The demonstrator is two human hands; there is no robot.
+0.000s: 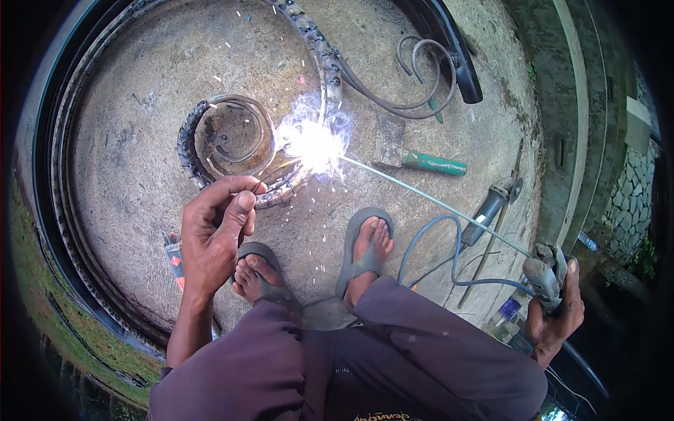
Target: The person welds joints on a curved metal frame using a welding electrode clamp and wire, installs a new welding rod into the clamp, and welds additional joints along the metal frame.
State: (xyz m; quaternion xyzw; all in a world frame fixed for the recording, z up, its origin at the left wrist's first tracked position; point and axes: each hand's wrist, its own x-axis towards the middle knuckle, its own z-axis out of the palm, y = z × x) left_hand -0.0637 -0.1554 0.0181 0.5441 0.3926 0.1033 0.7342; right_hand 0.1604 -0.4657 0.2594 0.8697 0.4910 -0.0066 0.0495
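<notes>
Much stained concrete [133, 182], stone wall [634, 194] beyond; left grip [219, 231] clamped on thin rod [281, 167], right grip [558, 324] on electrode holder [541, 275].

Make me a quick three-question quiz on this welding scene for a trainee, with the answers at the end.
1. Which hand grips the holder at the end of the long rod?
2. True or false: gloves cover both hands.
3. Fill the blank: the hammer on the ground has a ____ handle.

Key:
1. The right hand.
2. False: it is bare, and so is the left hand.
3. Green.
</notes>
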